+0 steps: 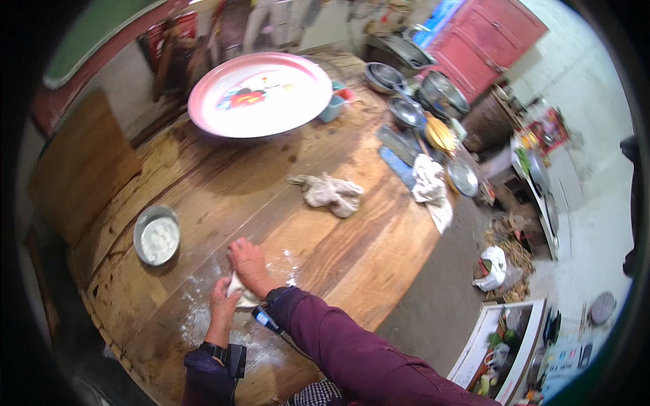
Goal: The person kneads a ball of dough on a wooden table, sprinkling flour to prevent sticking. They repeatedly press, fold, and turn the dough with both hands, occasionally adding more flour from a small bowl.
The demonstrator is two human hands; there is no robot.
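Observation:
A piece of pale dough lies on the floured wooden tabletop, partly covered by both hands. My left hand holds its near left edge, the thumb and fingers closing on it. Over the dough's far side, my right hand is bent forward with its palm down. Its fingers are curled, and whatever is under them is hidden. Loose white flour is scattered around both hands. To the left stands a round metal bowl holding white flour.
A large pink-rimmed enamel tray stands at the table's far side. Beyond my hands lies a crumpled cloth. On the right are a white cloth, metal bowls and a yellow object. An open chest with vegetables stands at lower right.

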